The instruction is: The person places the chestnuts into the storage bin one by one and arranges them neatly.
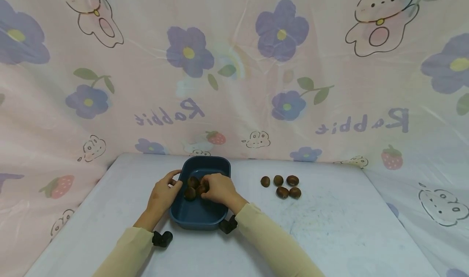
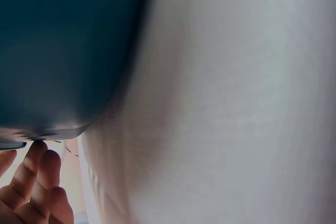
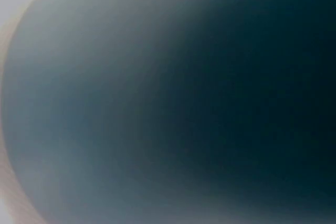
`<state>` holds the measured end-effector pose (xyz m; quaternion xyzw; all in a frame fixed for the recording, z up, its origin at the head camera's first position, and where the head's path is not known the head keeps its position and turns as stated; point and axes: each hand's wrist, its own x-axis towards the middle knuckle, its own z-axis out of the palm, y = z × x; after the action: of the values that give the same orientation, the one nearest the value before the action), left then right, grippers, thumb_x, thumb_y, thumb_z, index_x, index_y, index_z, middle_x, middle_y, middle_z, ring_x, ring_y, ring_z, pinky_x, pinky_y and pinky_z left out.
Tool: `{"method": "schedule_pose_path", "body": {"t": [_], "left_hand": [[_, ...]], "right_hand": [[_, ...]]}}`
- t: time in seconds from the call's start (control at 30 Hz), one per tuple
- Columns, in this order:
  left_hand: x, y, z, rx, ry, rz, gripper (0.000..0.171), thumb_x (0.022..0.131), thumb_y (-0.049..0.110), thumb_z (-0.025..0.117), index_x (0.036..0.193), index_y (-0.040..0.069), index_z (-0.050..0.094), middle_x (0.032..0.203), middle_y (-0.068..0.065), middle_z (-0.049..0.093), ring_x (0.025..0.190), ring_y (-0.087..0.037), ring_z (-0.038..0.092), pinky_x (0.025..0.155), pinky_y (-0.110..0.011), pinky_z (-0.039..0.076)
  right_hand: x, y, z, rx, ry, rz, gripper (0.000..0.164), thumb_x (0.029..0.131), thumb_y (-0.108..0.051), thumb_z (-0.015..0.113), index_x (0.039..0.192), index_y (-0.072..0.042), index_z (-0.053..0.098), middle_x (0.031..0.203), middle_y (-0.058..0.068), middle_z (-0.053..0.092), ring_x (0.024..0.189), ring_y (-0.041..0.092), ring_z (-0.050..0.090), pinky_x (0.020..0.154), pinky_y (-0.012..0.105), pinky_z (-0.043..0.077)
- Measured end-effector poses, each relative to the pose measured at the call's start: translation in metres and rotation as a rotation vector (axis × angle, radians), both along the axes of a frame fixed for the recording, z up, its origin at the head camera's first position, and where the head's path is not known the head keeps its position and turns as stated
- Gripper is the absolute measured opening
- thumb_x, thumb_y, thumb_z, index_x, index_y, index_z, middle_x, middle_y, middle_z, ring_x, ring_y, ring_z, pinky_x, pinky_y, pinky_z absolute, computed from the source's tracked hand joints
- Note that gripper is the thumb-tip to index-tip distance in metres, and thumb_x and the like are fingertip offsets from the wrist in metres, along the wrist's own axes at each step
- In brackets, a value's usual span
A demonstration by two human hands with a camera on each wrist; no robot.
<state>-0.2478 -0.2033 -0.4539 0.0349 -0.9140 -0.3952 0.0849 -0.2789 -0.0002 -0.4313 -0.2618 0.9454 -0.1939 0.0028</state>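
Head view: right hand reaches into the blue container, thumb and fingers curled and pinching a brown nut; fingertips partly hidden by the hand's own back and by the nuts. Left hand at the container's left rim, thumb near the edge, fingers touching the outside. Left wrist view: those fingers loosely extended, close together, one tip against the container's underside edge; hand cut off at lower left, container wall cropped at the top. Right wrist view: dark blue blur, paler edge at left; fingers can't be made out there, so the right-hand grip reads from the head view only.

More brown nuts sit on the container floor just beside the pinching fingers, left of the right hand; exact count unclear, since the hand covers part of the pile. Right palm and wrist also block the container's right side.

Five loose nuts lie on the white table, right of the container and well apart from it, in a small cluster. Black wrist device at the left cuff, another at the right, by the container's near right corner. Pale yellow sleeves run off the bottom. Behind: pink cloth with flowers, rabbits and mirrored "Rabbit" lettering, cropped at the top.
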Motion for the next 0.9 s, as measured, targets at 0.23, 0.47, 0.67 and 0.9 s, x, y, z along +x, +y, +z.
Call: {"method": "schedule_pose_path", "body": {"t": [0.23,0.47,0.67,0.9], "left_hand": [[0.0,-0.0007,-0.0022,-0.002,0.0,-0.006,0.045,0.093,0.031,0.051,0.138,0.025,0.051,0.096,-0.006,0.065,0.073,-0.017,0.055,0.062,-0.029,0.042],[0.0005,-0.0003,-0.0026,0.006,0.001,-0.004,0.045,0.092,0.03,0.051,0.137,0.024,0.052,0.096,-0.007,0.065,0.073,-0.017,0.056,0.062,-0.029,0.042],[0.0008,0.0,-0.0012,0.005,-0.005,-0.001,0.045,0.093,0.031,0.051,0.137,0.026,0.051,0.097,-0.006,0.065,0.075,-0.018,0.056,0.064,-0.029,0.043],[0.0005,-0.0004,0.0005,0.009,0.001,-0.007,0.045,0.093,0.03,0.051,0.137,0.025,0.051,0.097,-0.006,0.065,0.073,-0.016,0.056,0.063,-0.029,0.043]], "right_hand": [[0.0011,-0.0004,-0.0031,0.036,0.017,-0.009,0.026,0.078,-0.032,0.078,0.098,-0.018,0.07,0.079,-0.008,0.065,0.065,0.006,0.054,0.06,0.024,0.046],[0.0029,-0.0009,-0.0055,0.08,0.049,-0.02,0.023,0.076,-0.034,0.079,0.09,-0.019,0.068,0.071,-0.008,0.059,0.062,0.007,0.051,0.056,0.025,0.041],[0.0033,-0.0015,-0.0056,0.1,0.074,-0.021,0.024,0.076,-0.033,0.079,0.091,-0.018,0.068,0.07,-0.008,0.06,0.06,0.007,0.051,0.055,0.025,0.042],[0.0024,-0.0021,-0.0056,0.124,0.087,-0.028,0.025,0.074,-0.034,0.081,0.091,-0.019,0.07,0.077,-0.007,0.066,0.063,0.007,0.056,0.057,0.026,0.046]]}}
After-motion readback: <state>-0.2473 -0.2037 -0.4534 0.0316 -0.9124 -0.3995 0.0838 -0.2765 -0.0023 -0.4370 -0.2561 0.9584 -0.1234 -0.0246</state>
